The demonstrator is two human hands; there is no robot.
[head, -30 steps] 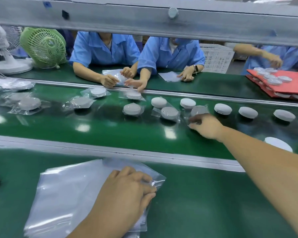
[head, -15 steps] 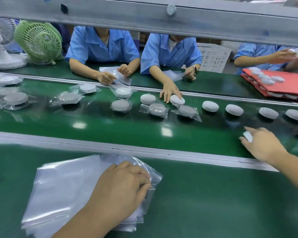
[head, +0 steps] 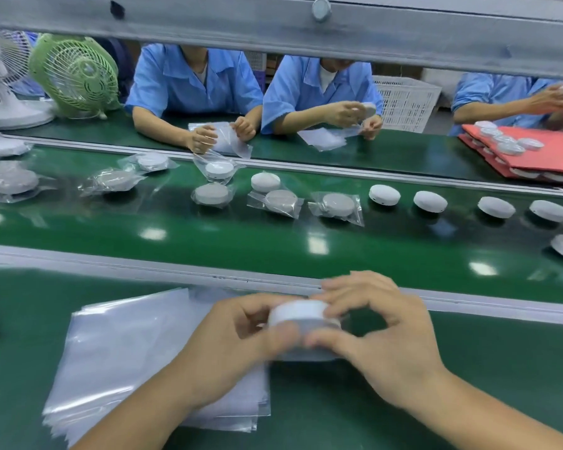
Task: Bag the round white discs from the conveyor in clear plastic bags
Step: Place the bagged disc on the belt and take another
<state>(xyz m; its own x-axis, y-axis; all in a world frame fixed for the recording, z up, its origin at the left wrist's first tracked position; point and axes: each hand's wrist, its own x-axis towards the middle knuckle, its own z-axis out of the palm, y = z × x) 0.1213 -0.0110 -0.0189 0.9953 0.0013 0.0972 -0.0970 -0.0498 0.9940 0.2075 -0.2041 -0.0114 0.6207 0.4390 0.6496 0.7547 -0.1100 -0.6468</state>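
One disc in both hands, bagging not yet done.
Left hand and right hand both curl round a white disc, pinching its rim. It is held just over the right edge of the stack of clear bags on the near green surface. Blur hides whether a bag mouth is already round it. Looks like the insert step: next needs one hand freed to open the top bag, then slide the disc in. More bare discs wait on the conveyor.
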